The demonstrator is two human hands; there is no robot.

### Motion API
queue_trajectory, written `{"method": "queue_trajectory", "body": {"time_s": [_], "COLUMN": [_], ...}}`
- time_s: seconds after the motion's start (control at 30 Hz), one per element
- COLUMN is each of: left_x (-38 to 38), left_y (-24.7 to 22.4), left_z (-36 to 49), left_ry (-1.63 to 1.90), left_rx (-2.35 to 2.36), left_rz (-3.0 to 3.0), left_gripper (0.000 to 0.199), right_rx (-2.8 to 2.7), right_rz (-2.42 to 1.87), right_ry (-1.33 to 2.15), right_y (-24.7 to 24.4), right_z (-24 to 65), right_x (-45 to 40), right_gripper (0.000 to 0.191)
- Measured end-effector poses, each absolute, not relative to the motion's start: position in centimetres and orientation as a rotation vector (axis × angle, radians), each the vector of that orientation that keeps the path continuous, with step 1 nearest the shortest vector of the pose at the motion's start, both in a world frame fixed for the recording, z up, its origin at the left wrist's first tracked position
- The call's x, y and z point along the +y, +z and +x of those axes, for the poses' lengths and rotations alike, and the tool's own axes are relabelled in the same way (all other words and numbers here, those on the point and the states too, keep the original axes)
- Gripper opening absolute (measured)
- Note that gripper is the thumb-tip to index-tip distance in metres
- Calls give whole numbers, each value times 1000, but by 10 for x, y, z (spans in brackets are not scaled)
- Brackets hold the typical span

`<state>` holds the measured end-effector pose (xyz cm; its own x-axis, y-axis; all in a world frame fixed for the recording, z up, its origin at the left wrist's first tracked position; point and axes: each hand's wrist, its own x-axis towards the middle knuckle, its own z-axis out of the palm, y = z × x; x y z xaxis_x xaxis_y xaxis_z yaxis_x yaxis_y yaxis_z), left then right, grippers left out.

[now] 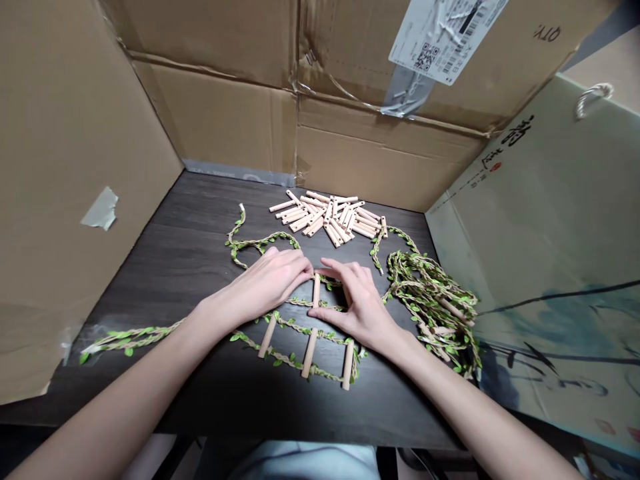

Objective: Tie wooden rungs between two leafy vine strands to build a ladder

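Table (pixel 150 280), dark wood-grain top, seen from above, edge nearest wearer. Enclosed on 3 sides by cardboard carton panels: L panel (pixel 75 167) w/ grey tape patch (pixel 101 208), rear panel (pixel 215 113) w/ QR label (pixel 445 37) at top, R panel (pixel 550 267) printed w/ ink-brush art & rope handle (pixel 594 97). Pale garment (pixel 305 463) at lower edge, below table.

Both forearms laid in from near edge, angled inward, palms down. L hand (pixel 267 283) & R hand (pixel 357 307) apart at wrists, fingers curved, tips almost meeting at dowel rung (pixel 316 291). Rung is touched at far end by L fingers (pixel 303 270), at near end by R thumb (pixel 320 313); firmness of grip cannot be told.

Leaf-vine ladder (pixel 305 350) lies flat under & near hands, long axis running L to R across table, sloping slightly toward wearer at R. Rungs point front to back, 3 more seen: (pixel 267 337), (pixel 310 353), (pixel 347 365).

Vine cord coil (pixel 430 307) heaped at R of R hand. Loose vine end (pixel 130 338) extends L, passing under L forearm; vine loop (pixel 255 243) lies beyond L hand. Dowel pile (pixel 325 217), unordered, beyond hands, near rear panel.
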<state>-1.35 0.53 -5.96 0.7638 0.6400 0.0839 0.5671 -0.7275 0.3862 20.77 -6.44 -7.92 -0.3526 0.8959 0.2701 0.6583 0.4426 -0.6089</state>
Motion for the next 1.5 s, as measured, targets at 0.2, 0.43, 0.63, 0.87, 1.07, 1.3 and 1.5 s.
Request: {"method": "queue_trajectory", "body": {"time_s": [0.2, 0.43, 0.63, 0.87, 1.07, 1.3, 1.5], "left_x": [1, 0, 4, 6, 1, -12, -15], "left_y": [-49, -37, -37, -36, -35, -39, -42], "left_z": [-14, -19, -18, -19, -17, -8, -6], "left_ry": [399, 118, 70, 59, 111, 372, 296], "left_rx": [919, 823, 818, 830, 876, 988, 821], "left_rz": [2561, 2481, 2340, 2296, 2359, 2542, 2628], "left_gripper": [16, 11, 14, 11, 12, 14, 21], "right_rx": [-2167, -2141, -2143, -2165, -2129, -2318, -2515], "right_rz": [-1291, -1266, -1238, -1239, -1180, -1263, -1281], "right_ry": [473, 465, 488, 469, 470, 342, 410], "right_y": [-82, -82, -83, -85, -78, -33, -40], "right_z": [208, 208, 210, 211, 211, 243, 256], "right_x": [-64, -64, -63, -62, -64, -69, -67], "right_gripper": [80, 76, 74, 71, 73, 59, 46]}}
